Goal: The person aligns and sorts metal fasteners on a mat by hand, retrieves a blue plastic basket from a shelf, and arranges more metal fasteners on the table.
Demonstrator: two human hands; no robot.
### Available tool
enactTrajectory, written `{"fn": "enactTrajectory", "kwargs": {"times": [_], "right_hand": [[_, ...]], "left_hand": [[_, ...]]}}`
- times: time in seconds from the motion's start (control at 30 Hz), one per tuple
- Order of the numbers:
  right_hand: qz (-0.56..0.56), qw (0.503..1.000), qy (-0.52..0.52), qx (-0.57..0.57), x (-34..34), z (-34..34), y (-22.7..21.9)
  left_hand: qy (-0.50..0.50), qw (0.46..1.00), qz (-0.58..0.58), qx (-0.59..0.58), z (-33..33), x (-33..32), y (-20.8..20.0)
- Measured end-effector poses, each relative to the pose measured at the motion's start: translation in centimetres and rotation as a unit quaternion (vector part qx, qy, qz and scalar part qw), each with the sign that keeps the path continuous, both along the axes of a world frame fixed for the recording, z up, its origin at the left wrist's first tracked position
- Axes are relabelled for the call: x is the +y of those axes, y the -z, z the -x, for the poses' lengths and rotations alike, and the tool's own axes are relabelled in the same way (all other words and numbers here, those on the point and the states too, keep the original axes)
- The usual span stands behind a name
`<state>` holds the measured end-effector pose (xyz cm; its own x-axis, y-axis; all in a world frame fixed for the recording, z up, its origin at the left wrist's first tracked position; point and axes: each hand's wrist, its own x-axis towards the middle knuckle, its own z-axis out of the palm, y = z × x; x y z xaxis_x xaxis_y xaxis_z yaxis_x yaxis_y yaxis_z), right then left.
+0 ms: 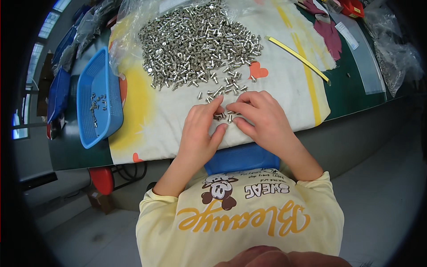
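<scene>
Close to the cloth's near edge, several silver screws (230, 117) lie in the gap between my two hands. My left hand (199, 127) rests at their left, thumb and forefinger apart, partly screening some screws. From the other side my right hand (263, 115) reaches in with bent fingers; its thumb and forefinger are apart, their tips at the screws. I see no screw clearly gripped by either hand. Just beyond my fingers, loose screws (232, 83) trail off from a large heap of the same screws (195, 44).
A blue plastic basket (116, 109) holding a few screws stands at left. Below the table edge, a blue container (243, 159) sits at my lap. A yellow strip (298, 59) lies on the patterned cloth (284, 104). Purple gloves (327, 35) and plastic bags (396, 49) are at far right.
</scene>
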<state>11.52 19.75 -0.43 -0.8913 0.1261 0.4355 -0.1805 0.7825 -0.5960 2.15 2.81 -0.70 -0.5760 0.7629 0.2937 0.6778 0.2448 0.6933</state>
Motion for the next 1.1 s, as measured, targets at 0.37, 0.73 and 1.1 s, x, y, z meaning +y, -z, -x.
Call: {"fn": "enactTrajectory", "kwargs": {"times": [0.37, 0.73, 1.1], "right_hand": [[0.007, 1.000, 0.021, -0.021, -0.2, -0.9, 0.2], [0.019, 0.999, 0.024, -0.019, -0.3, -0.9, 0.0], [-0.016, 1.000, 0.023, -0.007, -0.8, -0.4, 0.4]], "left_hand": [[0.025, 0.999, -0.007, -0.034, 0.0, -0.3, 0.2], [0.001, 1.000, 0.011, -0.018, 0.2, -0.6, -0.3], [0.007, 0.999, -0.004, -0.040, 0.1, -0.7, -0.1]]}}
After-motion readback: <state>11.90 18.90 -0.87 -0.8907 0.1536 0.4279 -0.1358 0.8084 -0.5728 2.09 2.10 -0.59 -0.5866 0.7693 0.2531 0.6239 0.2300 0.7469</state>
